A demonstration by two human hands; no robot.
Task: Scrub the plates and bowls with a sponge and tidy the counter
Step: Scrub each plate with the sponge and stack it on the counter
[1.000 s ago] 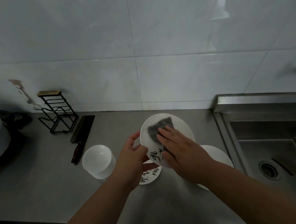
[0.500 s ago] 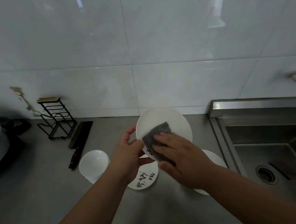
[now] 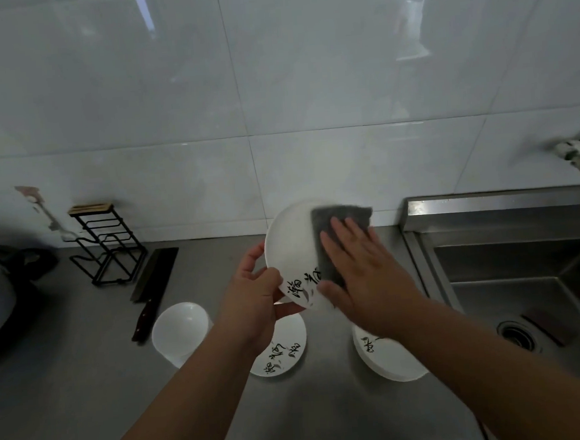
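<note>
Just above the counter's middle, a round white plate with black brush lettering (image 3: 292,254) is held tilted, its face toward the camera, over the brushed steel counter (image 3: 87,388). The left hand (image 3: 253,301) grips the plate's rim at 7 o'clock, thumb on the face and fingers curled behind, clamped on the edge. The right hand (image 3: 364,273) lies flat with fingers together, pressing a dark grey rectangular sponge (image 3: 337,230) against the plate's right half, from about 1 o'clock down to 4 o'clock; the sponge's top edge reaches the plate's rim.

Below the held plate, at 6 o'clock, a second white plate with black lettering (image 3: 284,354) lies flat on the counter, partly hidden by the left wrist. At 4 o'clock from it, under the right forearm, sits a third white lettered plate (image 3: 384,357), near the counter's right edge. At 9 o'clock from the flat plates stands a plain white round bowl (image 3: 179,327), upright, just beside the left forearm.

A dark-bladed cleaver with a brown handle (image 3: 154,284) lies on the counter at 11 o'clock from the bowl, handle end near the bowl. Beyond it, against the white tiled wall (image 3: 272,83), stands a black wire rack with a wooden top (image 3: 103,246). At far right a stainless steel sink (image 3: 525,272) is sunk into the counter, its round drain (image 3: 516,334) showing
</note>
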